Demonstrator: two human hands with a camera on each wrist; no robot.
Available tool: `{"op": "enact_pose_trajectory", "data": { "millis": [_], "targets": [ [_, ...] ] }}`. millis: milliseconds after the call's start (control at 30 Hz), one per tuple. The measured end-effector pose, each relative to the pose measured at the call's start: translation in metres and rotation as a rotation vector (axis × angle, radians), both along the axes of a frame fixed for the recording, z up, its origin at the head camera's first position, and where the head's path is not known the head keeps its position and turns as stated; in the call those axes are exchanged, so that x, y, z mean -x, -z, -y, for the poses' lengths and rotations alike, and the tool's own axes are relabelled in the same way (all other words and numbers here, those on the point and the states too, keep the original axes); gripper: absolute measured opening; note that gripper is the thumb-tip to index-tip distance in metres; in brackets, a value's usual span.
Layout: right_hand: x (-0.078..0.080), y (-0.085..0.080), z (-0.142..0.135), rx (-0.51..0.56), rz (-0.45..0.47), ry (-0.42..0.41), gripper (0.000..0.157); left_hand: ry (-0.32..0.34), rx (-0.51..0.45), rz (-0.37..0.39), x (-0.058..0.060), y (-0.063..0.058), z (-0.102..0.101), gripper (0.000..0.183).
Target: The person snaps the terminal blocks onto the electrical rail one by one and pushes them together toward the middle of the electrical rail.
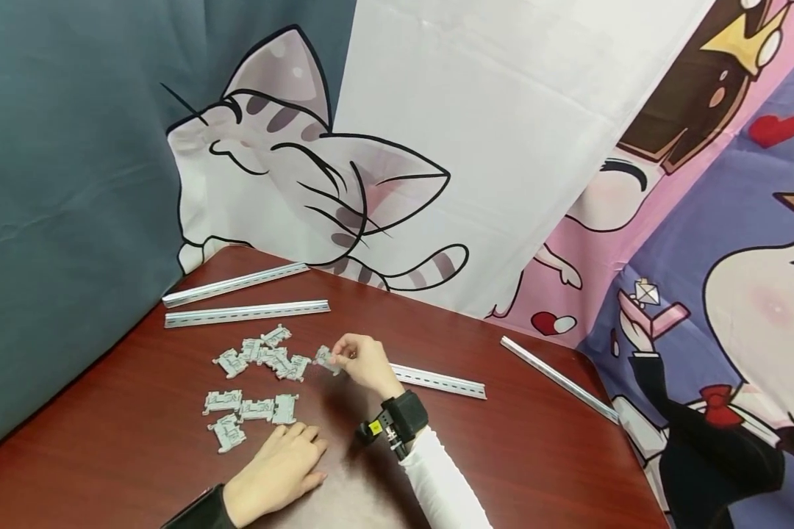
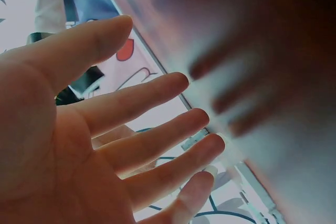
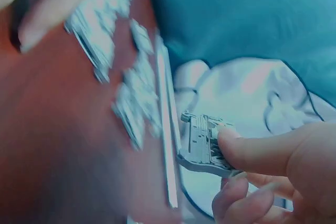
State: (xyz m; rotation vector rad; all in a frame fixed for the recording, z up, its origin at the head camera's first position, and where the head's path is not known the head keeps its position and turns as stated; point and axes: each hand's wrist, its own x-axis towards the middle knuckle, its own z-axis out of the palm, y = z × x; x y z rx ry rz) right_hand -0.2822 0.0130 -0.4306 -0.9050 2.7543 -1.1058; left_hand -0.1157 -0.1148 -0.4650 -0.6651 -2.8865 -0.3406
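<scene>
Watching from here; clock centred on right hand, 12 = far side of table. Grey module at 9, in its fingertips, looks raised off the tabletop. Held by one end, likely to leave the other edge and corner tabs exposed. Loose modules in two groups, upper cluster at 9, lower group at 8, probably for easy reach. Slotted rails set outside them, likely to keep the middle workable: back rail and second rail at 10, nearer rail toward 4, outer rail at 3. Right hand: thumb on module face, fingers curled beneath, a pinch. Left hand at 7: fingers spread, nothing held, tips near lower group; can't tell if they touch the table.
</scene>
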Motion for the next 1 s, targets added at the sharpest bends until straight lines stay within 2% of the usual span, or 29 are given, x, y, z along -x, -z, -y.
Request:
{"op": "enact_pose_trajectory", "data": {
  "millis": [133, 233, 400, 533, 600, 700, 800, 900, 1000],
  "targets": [
    [0.013, -0.006, -0.026, 0.059, 0.03, 0.097, 0.008, 0.012, -0.008, -0.017, 0.012, -0.005, 0.001, 0.025],
    [0.023, -0.002, -0.044, 0.096, 0.078, 0.166, 0.007, -0.001, -0.027, -0.005, 0.028, -0.012, 0.001, 0.027],
    [0.031, 0.005, -0.062, 0.063, 0.103, 0.262, 0.006, -0.039, -0.081, 0.005, 0.071, -0.026, 0.004, 0.021],
    [0.032, 0.012, -0.064, 0.011, 0.116, 0.27, 0.009, -0.088, -0.073, -0.098, 0.108, -0.03, 0.007, 0.018],
    [0.032, 0.014, -0.063, -0.006, 0.134, 0.278, 0.01, -0.104, -0.073, -0.123, 0.124, -0.031, 0.007, 0.019],
    [0.029, 0.017, -0.063, -0.008, 0.167, 0.295, 0.012, -0.104, -0.089, -0.069, 0.145, -0.029, 0.006, 0.016],
    [0.027, 0.018, -0.063, 0.015, 0.203, 0.317, 0.012, -0.108, -0.105, 0.049, 0.162, -0.027, 0.003, 0.016],
    [0.027, 0.017, -0.062, 0.02, 0.216, 0.326, 0.012, -0.124, -0.112, 0.148, 0.175, -0.024, -0.001, 0.022],
    [0.028, 0.016, -0.059, -0.002, 0.219, 0.332, 0.012, -0.117, -0.101, 0.168, 0.183, -0.021, -0.006, 0.028]
  ]
}}
